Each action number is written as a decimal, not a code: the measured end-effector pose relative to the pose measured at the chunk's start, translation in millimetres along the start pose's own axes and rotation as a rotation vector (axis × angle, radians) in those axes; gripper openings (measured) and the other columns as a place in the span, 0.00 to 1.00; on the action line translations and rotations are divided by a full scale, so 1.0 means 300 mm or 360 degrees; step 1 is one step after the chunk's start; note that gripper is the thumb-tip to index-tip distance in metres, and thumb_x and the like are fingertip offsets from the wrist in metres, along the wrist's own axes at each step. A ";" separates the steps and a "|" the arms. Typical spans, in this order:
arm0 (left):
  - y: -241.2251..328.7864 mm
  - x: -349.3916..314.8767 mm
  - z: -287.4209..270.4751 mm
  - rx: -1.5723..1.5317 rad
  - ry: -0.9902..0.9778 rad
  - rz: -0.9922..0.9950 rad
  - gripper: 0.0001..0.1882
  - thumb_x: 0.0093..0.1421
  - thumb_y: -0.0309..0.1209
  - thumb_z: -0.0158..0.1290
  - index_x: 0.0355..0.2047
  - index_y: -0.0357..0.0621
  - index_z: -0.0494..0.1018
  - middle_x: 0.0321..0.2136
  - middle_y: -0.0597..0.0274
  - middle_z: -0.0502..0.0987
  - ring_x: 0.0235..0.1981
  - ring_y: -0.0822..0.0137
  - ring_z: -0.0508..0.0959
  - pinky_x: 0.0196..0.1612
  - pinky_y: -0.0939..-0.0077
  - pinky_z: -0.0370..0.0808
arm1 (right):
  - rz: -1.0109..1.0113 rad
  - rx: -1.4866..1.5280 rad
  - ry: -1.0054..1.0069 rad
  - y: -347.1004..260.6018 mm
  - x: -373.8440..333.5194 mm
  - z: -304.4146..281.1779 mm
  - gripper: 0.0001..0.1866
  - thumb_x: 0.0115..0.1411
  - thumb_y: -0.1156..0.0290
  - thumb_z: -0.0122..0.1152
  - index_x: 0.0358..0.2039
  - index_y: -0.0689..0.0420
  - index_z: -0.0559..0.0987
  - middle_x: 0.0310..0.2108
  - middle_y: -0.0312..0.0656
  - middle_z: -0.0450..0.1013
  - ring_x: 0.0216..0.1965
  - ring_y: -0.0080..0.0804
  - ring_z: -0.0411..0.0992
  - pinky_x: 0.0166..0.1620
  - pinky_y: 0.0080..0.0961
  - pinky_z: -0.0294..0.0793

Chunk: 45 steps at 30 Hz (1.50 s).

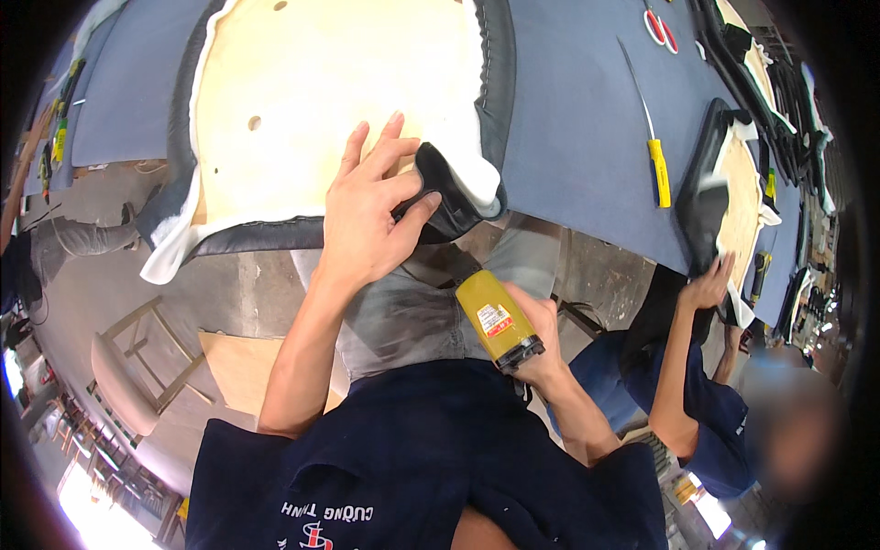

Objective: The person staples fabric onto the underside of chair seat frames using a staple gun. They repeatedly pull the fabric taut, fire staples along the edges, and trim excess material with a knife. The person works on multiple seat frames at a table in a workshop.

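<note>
A pale wooden seat panel (284, 73) lies on the table in front of me, with white padding (470, 170) and a black cover (449, 206) around its edge. My left hand (367, 215) pinches a fold of that black cover at the near right corner, thumb against fingers, while its other fingers spread over the wood. In my right hand (539, 344) is a yellow staple gun (486, 307), its nose up by the underside of the same corner. The gun's handle and the fingers round it are mostly hidden behind its body.
The table (573, 137) has a blue-grey surface. On it lie a yellow-handled screwdriver (658, 174) and red-handled scissors (658, 29). To the right a co-worker's hand (708, 284) is at another black-edged panel (742, 202). A chair (128, 385) stands on the floor at left.
</note>
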<state>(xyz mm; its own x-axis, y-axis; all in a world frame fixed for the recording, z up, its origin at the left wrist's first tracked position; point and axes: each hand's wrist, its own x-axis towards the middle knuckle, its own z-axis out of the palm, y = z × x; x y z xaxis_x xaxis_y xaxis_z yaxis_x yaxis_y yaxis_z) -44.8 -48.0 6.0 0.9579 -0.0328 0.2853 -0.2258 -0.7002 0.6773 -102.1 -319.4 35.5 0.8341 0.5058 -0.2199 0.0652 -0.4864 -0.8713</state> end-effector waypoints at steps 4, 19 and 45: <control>-0.001 0.007 0.008 0.0002 -0.0014 -0.0008 0.15 0.52 0.25 0.71 0.21 0.36 0.73 0.54 0.44 0.83 0.73 0.43 0.74 0.80 0.39 0.58 | 0.0013 0.0054 0.0016 0.039 0.004 0.030 0.27 0.54 0.76 0.78 0.56 0.62 0.83 0.34 0.50 0.84 0.33 0.43 0.87 0.38 0.29 0.83; -0.018 0.035 -0.006 0.0017 -0.0078 -0.0030 0.11 0.50 0.27 0.72 0.23 0.38 0.79 0.48 0.49 0.82 0.72 0.39 0.75 0.78 0.36 0.58 | 0.0237 0.0233 -0.0212 -0.055 0.166 -0.029 0.26 0.56 0.75 0.79 0.56 0.62 0.83 0.33 0.52 0.84 0.33 0.44 0.87 0.39 0.32 0.83; 0.066 0.020 -0.008 0.0164 -0.0006 -0.0225 0.18 0.61 0.45 0.72 0.39 0.43 0.87 0.71 0.44 0.70 0.82 0.34 0.53 0.81 0.31 0.36 | -0.0170 -0.0017 0.0125 0.142 -0.108 -0.034 0.39 0.49 0.65 0.80 0.63 0.59 0.81 0.49 0.54 0.85 0.48 0.56 0.84 0.50 0.42 0.82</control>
<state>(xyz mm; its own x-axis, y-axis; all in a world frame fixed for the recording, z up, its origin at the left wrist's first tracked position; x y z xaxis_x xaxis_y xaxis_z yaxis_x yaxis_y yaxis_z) -43.9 -60.4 22.7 0.9795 0.0683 0.1894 -0.0697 -0.7675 0.6372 -120.6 -363.7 10.1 0.8625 0.4979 -0.0909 0.1614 -0.4407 -0.8831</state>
